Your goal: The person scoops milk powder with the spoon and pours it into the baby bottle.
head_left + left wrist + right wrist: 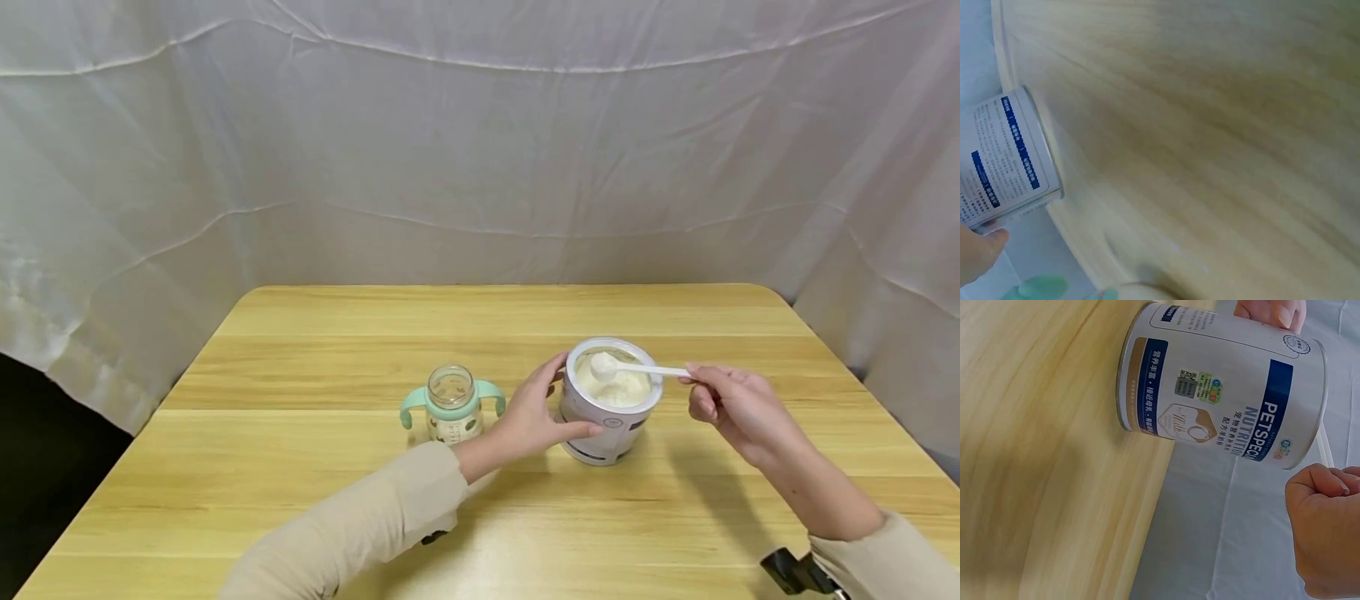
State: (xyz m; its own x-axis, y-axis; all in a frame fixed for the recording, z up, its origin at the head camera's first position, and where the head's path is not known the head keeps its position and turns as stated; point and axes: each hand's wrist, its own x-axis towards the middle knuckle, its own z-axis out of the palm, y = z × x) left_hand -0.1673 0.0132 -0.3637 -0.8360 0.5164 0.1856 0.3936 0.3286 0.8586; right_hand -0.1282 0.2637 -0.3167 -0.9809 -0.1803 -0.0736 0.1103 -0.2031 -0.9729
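In the head view a white can (596,425) of pale powder stands upright with its top off. My left hand (531,415) holds it around the left side, thumb across the front. Between the thumb and fingers of my right hand (742,410) is the handle of a white scoop (652,368). Its bowl carries a mound of powder just above the powder in the can. The right wrist view shows the printed label of the can (1210,387); there the can hides most of the scoop. Part of my left hand (977,256) appears at the can's side in the left wrist view.
Left of the can, a clear baby bottle (452,408) with a mint-green collar and two side handles stands uncapped, close to my left forearm. Everything rests on a wooden table (337,350). White cloth (480,150) hangs behind the table and along its sides.
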